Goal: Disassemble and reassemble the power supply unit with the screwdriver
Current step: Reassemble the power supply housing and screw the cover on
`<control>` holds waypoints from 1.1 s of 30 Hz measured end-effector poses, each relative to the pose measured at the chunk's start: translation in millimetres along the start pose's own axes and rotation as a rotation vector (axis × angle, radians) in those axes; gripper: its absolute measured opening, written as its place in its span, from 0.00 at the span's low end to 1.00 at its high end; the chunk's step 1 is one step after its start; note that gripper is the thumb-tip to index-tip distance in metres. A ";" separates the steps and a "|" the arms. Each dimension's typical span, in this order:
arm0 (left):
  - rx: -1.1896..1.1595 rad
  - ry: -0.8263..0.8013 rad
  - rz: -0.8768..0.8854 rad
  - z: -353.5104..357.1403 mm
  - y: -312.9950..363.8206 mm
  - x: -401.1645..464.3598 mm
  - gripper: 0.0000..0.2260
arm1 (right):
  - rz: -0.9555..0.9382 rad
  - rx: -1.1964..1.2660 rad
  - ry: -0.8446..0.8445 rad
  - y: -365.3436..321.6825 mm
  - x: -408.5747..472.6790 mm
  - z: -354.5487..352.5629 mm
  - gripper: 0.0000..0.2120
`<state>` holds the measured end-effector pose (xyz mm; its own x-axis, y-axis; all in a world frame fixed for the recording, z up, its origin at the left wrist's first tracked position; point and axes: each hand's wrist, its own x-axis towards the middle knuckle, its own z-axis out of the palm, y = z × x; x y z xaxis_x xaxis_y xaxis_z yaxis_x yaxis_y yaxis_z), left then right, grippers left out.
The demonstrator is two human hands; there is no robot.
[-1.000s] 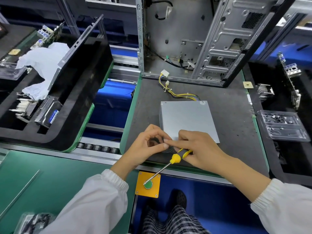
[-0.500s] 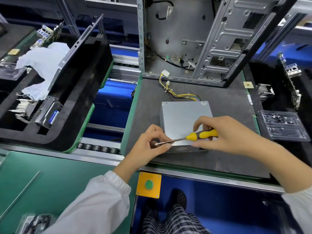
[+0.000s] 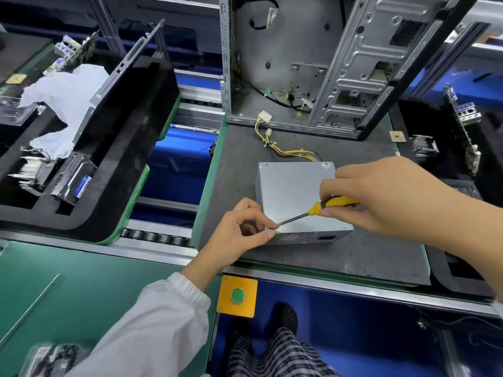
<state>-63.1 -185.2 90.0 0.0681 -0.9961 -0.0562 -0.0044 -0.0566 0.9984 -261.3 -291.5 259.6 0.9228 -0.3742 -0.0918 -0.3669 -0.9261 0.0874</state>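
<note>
The grey power supply unit (image 3: 296, 197) is seen lying flat on the dark mat (image 3: 340, 257) at centre frame. A yellow-handled screwdriver (image 3: 324, 206) is gripped by the right hand (image 3: 381, 197), its tip set at the unit's lower left corner. That tip is pinched between thumb and forefinger of the left hand (image 3: 239, 227). An open computer case (image 3: 313, 63) is visible at upper centre.

Open grey case (image 3: 340, 63) upright at the back of the dark mat (image 3: 353, 257). Black foam tray (image 3: 114, 170) on the left, holding a white bag (image 3: 65, 96), a heatsink (image 3: 30, 172) and a drive (image 3: 73, 178). Yellow box (image 3: 246, 284) with a green button (image 3: 238, 296) on the near rail. Second foam tray (image 3: 457, 268) on the right, with a board (image 3: 462, 123) on edge. Green table (image 3: 68, 295) near left.
</note>
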 end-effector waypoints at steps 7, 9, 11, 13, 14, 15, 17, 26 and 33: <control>0.028 -0.010 -0.013 -1.2 5.6 0.6 0.13 | -0.031 -0.028 0.002 -2.8 2.6 1.8 0.12; 0.040 -0.016 -0.024 -1.5 7.5 0.9 0.12 | -0.026 -0.017 0.001 -3.8 3.1 1.4 0.11; 0.051 -0.020 -0.034 -2.0 9.8 1.4 0.11 | -0.029 -0.008 -0.002 -3.5 2.9 1.4 0.10; 0.065 -0.024 -0.042 -2.6 12.3 1.6 0.10 | -0.031 -0.018 -0.007 -3.7 2.4 1.0 0.09; 0.073 -0.026 -0.045 -2.9 13.4 1.8 0.10 | -0.030 -0.021 -0.011 -4.0 2.3 0.1 0.09; 0.080 -0.030 -0.047 -3.2 14.2 1.9 0.09 | -0.026 -0.020 -0.017 -4.6 2.6 -0.3 0.10; 0.087 -0.039 -0.050 -3.9 15.4 2.4 0.09 | -0.021 -0.020 -0.034 -6.3 3.3 -1.5 0.10; 0.101 -0.055 -0.054 -6.0 15.9 4.0 0.09 | -0.032 -0.071 -0.081 -9.2 5.6 -11.5 0.14; 0.122 -0.061 -0.053 -7.1 16.1 4.7 0.09 | -0.049 -0.298 -0.154 -16.5 11.4 -17.4 0.19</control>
<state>-55.8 -190.3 105.9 0.0105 -0.9936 -0.1124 -0.1238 -0.1129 0.9859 -242.7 -279.7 274.4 0.9016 -0.3530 -0.2498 -0.2506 -0.8972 0.3636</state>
